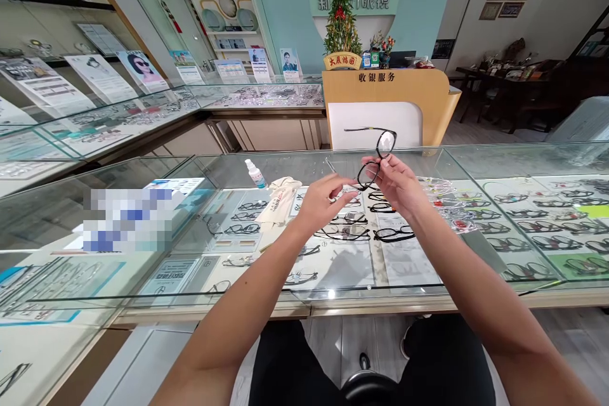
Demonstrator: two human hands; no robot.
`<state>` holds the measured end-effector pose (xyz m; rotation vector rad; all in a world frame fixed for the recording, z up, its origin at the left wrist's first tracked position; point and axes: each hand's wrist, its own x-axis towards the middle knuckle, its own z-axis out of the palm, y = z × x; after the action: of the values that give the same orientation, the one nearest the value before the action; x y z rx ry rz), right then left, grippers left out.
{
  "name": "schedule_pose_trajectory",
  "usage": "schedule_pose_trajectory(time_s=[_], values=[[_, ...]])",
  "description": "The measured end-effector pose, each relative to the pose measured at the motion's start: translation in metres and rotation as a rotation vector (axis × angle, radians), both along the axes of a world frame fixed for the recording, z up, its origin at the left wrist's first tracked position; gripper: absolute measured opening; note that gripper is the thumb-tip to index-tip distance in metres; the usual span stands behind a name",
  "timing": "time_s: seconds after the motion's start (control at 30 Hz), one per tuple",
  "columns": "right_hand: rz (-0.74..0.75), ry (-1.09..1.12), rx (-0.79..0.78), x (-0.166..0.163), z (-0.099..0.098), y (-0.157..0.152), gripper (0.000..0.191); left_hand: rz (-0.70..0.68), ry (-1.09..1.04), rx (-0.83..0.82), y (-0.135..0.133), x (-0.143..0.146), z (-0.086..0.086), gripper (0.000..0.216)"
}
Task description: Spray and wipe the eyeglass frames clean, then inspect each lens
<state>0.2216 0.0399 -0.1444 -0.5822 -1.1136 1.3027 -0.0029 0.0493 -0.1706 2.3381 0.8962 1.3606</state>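
Black-rimmed eyeglasses (379,151) are held up over the glass counter, tilted with one lens above the other. One temple arm stretches out to the left at the top. My right hand (402,187) is closed on the frame near its middle, between thumb and fingers. From the left, my left hand (326,203) reaches the lower end of the frame, its thumb and forefinger closed there around the hinge side. The fingers partly hide that end, so the second temple arm cannot be made out. A small thin metal tool (330,165) lies just beyond my left hand.
On the glass counter (228,168) stand a white spray bottle (255,174) and a crumpled cream cloth (280,202). Rows of eyeglass frames (523,226) lie under the glass. Clear lenses or frames with red marks (447,203) lie right of my hand. Beyond is a wooden cashier desk (435,101).
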Motion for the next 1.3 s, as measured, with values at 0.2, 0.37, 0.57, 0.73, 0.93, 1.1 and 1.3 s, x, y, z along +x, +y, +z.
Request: schedule_pose_trajectory(time_s=[0.2,0.37,0.57,0.73,0.93,1.1,1.3], values=[[-0.01,0.092,0.012,0.015,0.01,0.001,0.031,0.487,-0.33,0.148,0.03,-0.031,-0.002,0.047],[-0.032,0.136,0.003,0.025,0.018,-0.001,0.029,1.051,-0.492,0.1,0.076,-0.094,-0.014,0.068],[-0.049,0.075,0.008,0.025,0.02,-0.006,0.03,1.079,-0.563,-0.427,0.113,-0.146,-0.044,0.07],[-0.025,0.047,0.008,0.023,0.02,-0.008,0.035,0.962,-0.558,-0.523,0.121,-0.153,-0.061,0.042],[-0.002,0.002,0.037,0.02,0.018,-0.01,0.034,0.828,-0.615,-0.493,0.111,-0.137,-0.043,0.019],[-0.037,-0.053,0.079,0.012,0.018,-0.012,0.04,0.47,-0.684,-0.525,0.089,-0.093,-0.009,0.031],[-0.069,-0.238,0.111,0.001,0.009,-0.014,0.038,-0.23,-0.614,-0.834,0.034,-0.033,0.018,0.067]])
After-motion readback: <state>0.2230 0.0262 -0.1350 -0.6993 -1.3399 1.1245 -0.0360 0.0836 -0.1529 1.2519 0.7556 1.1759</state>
